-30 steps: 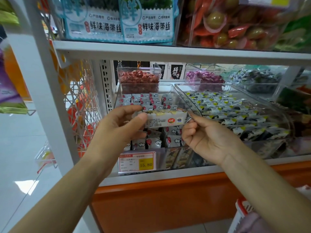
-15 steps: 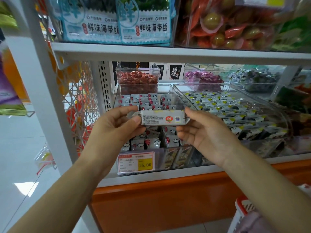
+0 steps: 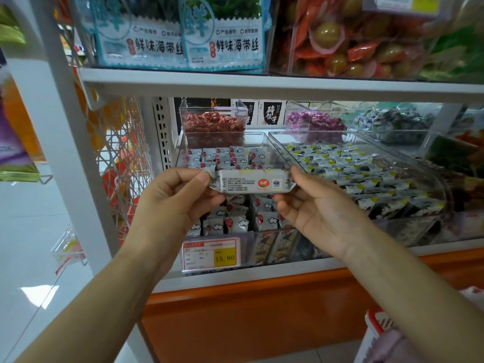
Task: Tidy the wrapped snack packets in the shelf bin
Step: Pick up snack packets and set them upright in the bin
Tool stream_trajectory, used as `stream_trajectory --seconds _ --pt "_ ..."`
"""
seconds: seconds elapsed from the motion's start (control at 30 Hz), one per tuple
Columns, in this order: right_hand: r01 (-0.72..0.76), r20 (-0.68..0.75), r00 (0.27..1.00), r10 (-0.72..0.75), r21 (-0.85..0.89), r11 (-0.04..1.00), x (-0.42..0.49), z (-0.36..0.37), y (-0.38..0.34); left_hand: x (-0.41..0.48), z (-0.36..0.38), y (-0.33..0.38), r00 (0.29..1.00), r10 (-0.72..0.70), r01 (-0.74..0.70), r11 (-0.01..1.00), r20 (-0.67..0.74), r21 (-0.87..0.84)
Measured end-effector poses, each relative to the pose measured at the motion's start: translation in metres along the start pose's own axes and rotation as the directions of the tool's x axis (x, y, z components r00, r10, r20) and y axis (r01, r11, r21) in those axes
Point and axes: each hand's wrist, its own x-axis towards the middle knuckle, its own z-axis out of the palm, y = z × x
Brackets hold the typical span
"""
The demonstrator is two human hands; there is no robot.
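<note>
Packet (image 3: 251, 181) pinched between left hand (image 3: 172, 203) and right hand (image 3: 319, 210) over bin (image 3: 269, 150); white shelf (image 3: 235, 280), glossy floor (image 3: 31, 231).

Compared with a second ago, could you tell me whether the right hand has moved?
Yes. Against the price tag, the right hand has edged left and slightly up, and now pinches the right end of the snack packet.
</note>
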Motion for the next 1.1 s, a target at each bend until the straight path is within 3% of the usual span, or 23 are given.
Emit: stream_trajectory --seconds 0.2,0.37,0.67,0.73,0.87,1.1 --pt "0.026 0.056 0.998 -0.025 -0.017 1.0 0.0 -0.001 0.0 0.002 -0.002 -0.001 0.999 -0.041 0.04 0.998 -0.013 -0.039" --pt "0.177 0.118 0.981 -0.156 -0.203 0.963 0.001 -0.006 -0.003 0.004 -0.003 0.002 0.989 -0.143 0.147 0.983 0.05 -0.108" --pt "0.455 0.242 0.89 -0.385 -0.513 0.728 0.0 -0.008 0.003 0.002 -0.001 -0.004 0.978 -0.157 0.145 0.985 0.137 0.097" --pt "0.46 0.25 0.888 -0.386 -0.522 0.719 0.001 -0.007 0.004 0.002 -0.001 -0.005 0.982 -0.13 0.112 0.985 0.14 0.131" --pt "0.381 0.24 0.922 -0.303 -0.426 0.821 0.002 -0.006 0.004 0.005 -0.005 -0.006 0.989 -0.078 0.059 0.987 0.123 0.151" --pt "0.4 0.23 0.914 -0.333 -0.634 0.662 -0.002 -0.007 0.008 0.0 0.0 -0.005 0.988 -0.021 -0.036 0.933 0.155 0.357"
